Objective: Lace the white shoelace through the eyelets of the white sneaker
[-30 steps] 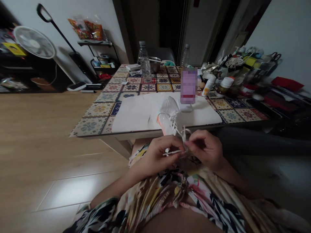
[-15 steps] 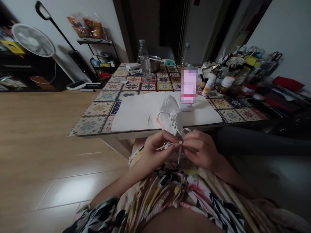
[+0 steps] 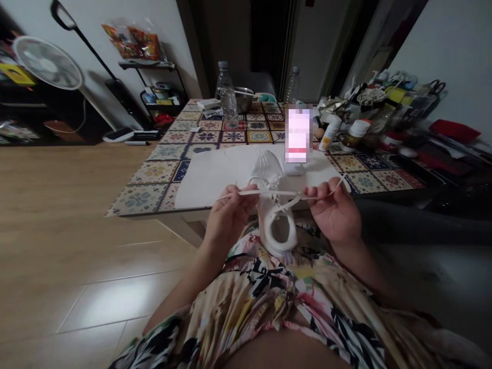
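A white sneaker [image 3: 277,215] leans with its heel on my lap and its toe on the table edge, opening facing me. My left hand [image 3: 226,218] is closed on the left end of the white shoelace [image 3: 269,193], which is pulled out taut to the left. My right hand [image 3: 333,212] is closed on the lace's right end, drawn out to the right. The two hands sit on either side of the shoe, with the lace crossing above its opening.
A white sheet [image 3: 219,174] covers the near part of the patterned table [image 3: 154,177]. A phone on a stand [image 3: 298,138] is behind the shoe. Two water bottles [image 3: 227,97], a metal bowl [image 3: 244,100] and jars and clutter [image 3: 369,118] stand further back. A fan [image 3: 46,64] stands at left.
My hands were together working the lace near the shoe's heel; now they have moved apart and up, pulling the lace ends taut sideways. The shoe's opening now shows.
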### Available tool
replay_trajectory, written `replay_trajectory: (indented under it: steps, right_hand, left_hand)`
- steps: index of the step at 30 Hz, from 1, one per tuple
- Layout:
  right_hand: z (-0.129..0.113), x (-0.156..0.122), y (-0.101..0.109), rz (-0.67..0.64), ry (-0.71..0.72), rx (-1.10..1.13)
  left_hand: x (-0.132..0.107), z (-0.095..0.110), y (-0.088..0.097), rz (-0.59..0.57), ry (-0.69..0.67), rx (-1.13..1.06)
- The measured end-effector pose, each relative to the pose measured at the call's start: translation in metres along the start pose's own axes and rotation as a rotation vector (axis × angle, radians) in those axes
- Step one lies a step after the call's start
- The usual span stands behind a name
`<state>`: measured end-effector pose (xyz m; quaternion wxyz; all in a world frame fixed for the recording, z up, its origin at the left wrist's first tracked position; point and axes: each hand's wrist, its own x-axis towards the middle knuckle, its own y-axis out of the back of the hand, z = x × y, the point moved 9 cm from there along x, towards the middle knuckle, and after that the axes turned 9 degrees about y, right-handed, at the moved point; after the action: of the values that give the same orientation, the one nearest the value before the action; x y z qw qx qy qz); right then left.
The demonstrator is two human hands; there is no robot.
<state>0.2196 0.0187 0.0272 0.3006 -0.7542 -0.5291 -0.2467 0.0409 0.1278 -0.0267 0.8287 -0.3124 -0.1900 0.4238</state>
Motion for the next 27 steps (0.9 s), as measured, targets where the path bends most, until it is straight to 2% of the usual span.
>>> replay_trajectory:
  steps: [2,5,7,10,12,14,17,19,23,25,27]
  right_hand:
    - [0.013,0.004,0.010,0.005,-0.120,0.079]
    - [0.019,0.010,0.031,0.004,-0.202,0.142]
    - [0.023,0.011,0.041,-0.024,-0.273,0.183]
    - [0.038,0.003,0.043,-0.132,-0.480,0.181]
    - [0.046,-0.006,0.036,-0.202,-0.584,0.109]
    - [0.051,-0.013,0.026,-0.280,-0.604,-0.042]
    - [0.051,-0.017,0.010,-0.423,-0.510,-0.373]
    - [0.049,-0.019,0.002,-0.510,-0.451,-0.509]
    - [0.054,-0.027,-0.002,-0.589,-0.497,-0.450]
    - [0.057,-0.029,0.001,-0.585,-0.540,-0.400]
    - [0.060,-0.031,0.003,-0.591,-0.576,-0.347]
  left_hand:
    - [0.004,0.004,0.014,0.049,0.015,-0.129]
    - [0.006,0.013,0.033,0.103,0.004,-0.226]
    - [0.006,0.019,0.045,0.155,-0.016,-0.191]
    - [0.006,0.020,0.054,0.211,-0.036,-0.078]
    - [0.006,0.018,0.051,0.184,-0.032,0.010]
    - [0.004,0.013,0.043,0.121,-0.010,0.160]
    - [-0.001,0.003,0.024,-0.020,0.073,0.563]
    - [-0.007,-0.003,0.013,-0.112,0.095,0.857]
    - [-0.012,-0.004,0.001,-0.179,0.025,1.201]
    - [-0.011,-0.006,0.002,-0.187,0.025,1.263]
    - [-0.010,-0.011,0.001,-0.243,0.051,1.236]
